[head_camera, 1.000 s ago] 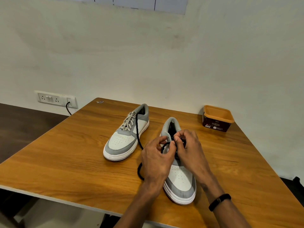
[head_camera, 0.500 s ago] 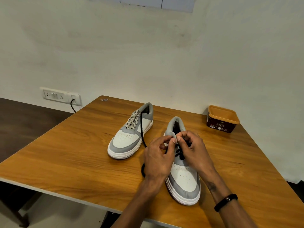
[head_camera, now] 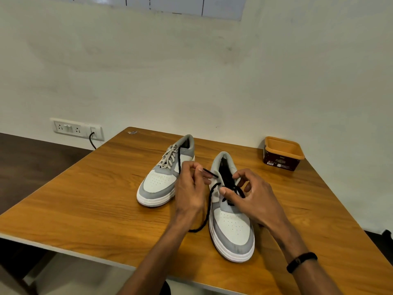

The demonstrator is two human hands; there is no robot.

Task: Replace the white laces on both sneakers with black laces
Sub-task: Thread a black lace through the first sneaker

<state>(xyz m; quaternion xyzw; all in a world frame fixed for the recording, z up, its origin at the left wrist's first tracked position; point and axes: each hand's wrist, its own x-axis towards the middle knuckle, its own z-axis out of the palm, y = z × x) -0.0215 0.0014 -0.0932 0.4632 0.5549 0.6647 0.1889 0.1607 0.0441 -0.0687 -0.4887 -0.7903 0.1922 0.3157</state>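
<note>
near shoe: the grey-and-white leather sneaker closest to me [head_camera: 231, 222] sat on the orange-brown wooden table [head_camera: 95, 201], toe toward me, with a black cord lace [head_camera: 209, 207] part threaded through it.
left hand: my left hand [head_camera: 190, 188] pinched the lace's free tip between thumb and fingertips, just left of the tongue.
right hand: my right hand [head_camera: 253, 196] had curled fingers hooked on the crossed lace over the eyelets.
far shoe: the second grey-and-white sneaker [head_camera: 165, 173] kept its white laces [head_camera: 169, 156]; a second black lace [head_camera: 179, 161] lay draped over it.
progress: i judged it under halfway.
risk: slack trailed onto the table, so a hard pull could have unthreaded a row or left the ends uneven; the tip could have slipped or missed its eyelet.
</note>
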